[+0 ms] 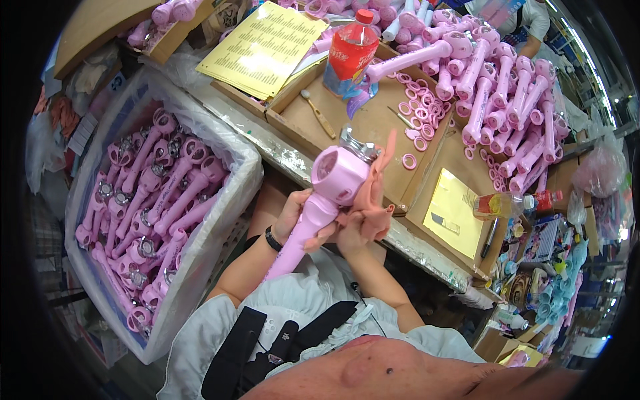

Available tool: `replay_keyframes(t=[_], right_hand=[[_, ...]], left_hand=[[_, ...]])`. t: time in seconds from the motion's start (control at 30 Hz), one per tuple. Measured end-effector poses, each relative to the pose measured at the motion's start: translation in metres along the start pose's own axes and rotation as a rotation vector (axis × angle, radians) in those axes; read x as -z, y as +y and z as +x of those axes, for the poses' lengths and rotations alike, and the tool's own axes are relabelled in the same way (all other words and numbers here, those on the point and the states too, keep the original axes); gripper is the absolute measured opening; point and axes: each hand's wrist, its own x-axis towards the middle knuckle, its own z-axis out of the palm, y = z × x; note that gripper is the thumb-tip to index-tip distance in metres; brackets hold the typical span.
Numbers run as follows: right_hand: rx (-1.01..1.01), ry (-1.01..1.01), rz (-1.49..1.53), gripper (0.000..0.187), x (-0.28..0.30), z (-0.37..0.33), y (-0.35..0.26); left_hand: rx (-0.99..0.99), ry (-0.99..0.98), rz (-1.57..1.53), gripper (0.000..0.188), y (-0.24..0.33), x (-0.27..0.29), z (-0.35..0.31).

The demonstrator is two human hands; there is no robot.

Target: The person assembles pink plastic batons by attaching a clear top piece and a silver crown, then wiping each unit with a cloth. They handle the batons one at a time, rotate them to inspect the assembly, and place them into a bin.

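Person (293, 297), pink device (320, 211) between hands (291, 213) (353, 233)

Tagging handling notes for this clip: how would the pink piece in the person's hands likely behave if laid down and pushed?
The pink piece is probably stiff, since its handle looks straight. It may be top-heavy: a bulky head with a shiny metallic part tops it. The handle's rounded shape might let it roll.

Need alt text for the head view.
A person's left hand grips a pink handled device with a shiny metal fitting while the right hand holds an orange cloth at its head. Similar pink pieces lie in a plastic-lined bin to the left; pink rings and a red bottle sit on cardboard ahead.
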Motion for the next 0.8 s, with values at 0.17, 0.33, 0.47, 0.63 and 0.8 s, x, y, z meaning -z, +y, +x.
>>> replay_keyframes(t=[0.17, 0.33, 0.47, 0.63, 0.8], right_hand=[[-0.196, -0.409, -0.126, 0.073, 0.014, -0.040, 0.006], [-0.492, -0.430, 0.158, 0.050, 0.017, -0.029, 0.011], [0.086, 0.182, -0.099, 0.034, 0.010, -0.003, 0.001], [-0.024, 0.348, -0.054, 0.033, 0.001, 0.012, -0.007], [-0.509, 0.475, 0.713, 0.041, -0.005, 0.005, -0.008]], left_hand=[[-0.065, 0.003, -0.089, 0.067, 0.001, 0.002, -0.001], [0.012, -0.056, -0.038, 0.057, 0.005, -0.001, -0.002], [0.059, 0.162, 0.497, 0.057, 0.008, -0.012, -0.003], [-0.168, 0.443, 1.017, 0.068, 0.004, -0.037, -0.011], [-0.558, 0.397, 1.293, 0.069, -0.002, -0.047, -0.009]])
